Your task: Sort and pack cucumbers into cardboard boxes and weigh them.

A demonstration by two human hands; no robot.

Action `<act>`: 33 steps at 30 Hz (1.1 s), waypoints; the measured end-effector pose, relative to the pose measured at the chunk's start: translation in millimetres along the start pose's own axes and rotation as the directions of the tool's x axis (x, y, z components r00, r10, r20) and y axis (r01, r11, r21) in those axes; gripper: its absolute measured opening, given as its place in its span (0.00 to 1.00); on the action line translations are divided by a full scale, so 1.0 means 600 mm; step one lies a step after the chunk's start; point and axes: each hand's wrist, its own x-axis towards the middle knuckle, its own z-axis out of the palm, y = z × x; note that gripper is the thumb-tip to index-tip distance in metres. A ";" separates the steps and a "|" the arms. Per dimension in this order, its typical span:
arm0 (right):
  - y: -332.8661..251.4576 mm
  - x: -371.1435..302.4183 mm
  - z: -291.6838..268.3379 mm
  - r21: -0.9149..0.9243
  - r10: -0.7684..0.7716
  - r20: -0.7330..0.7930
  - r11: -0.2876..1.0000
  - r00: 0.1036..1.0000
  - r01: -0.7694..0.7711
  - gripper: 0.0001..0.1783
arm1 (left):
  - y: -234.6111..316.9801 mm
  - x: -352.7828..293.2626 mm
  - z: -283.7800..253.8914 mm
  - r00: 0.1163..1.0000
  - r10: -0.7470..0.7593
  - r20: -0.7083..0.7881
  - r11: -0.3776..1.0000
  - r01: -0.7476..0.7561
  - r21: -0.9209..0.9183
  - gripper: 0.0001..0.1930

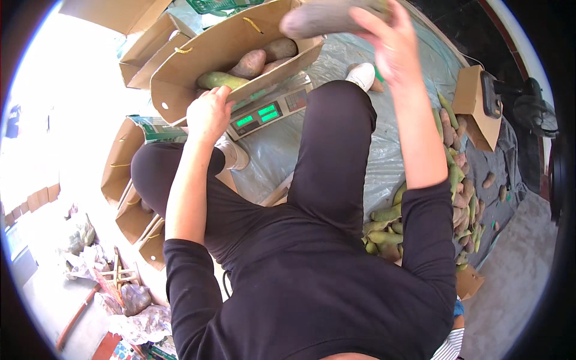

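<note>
- The person sits low in black clothes, knees drawn up, forearms reaching forward.
- The left hand curls its fingers over the near wall of an open cardboard box, gripping its edge.
- That box rests on a digital scale with green-lit readouts; green and reddish mangoes lie inside.
- The right hand, raised over the box, holds a blurred purplish-grey mango in loosely spread fingers.
- A heap of mangoes lies on plastic sheeting at the right.
</note>
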 end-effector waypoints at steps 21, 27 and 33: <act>0.258 -0.280 -0.295 -0.337 0.562 -0.432 0.625 0.705 -0.704 0.18 | -0.011 -0.008 -0.018 0.989 0.005 -0.147 0.985 -0.031 -0.171 0.14; 0.307 -0.398 -0.333 -0.207 0.681 -0.470 0.533 0.561 -0.820 0.16 | -0.009 -0.012 -0.026 0.986 -0.034 -0.163 0.976 -0.002 -0.220 0.14; 0.299 -0.391 -0.330 -0.208 0.690 -0.453 0.533 0.564 -0.820 0.16 | -0.012 -0.013 -0.029 0.984 -0.037 -0.176 0.982 0.003 -0.188 0.12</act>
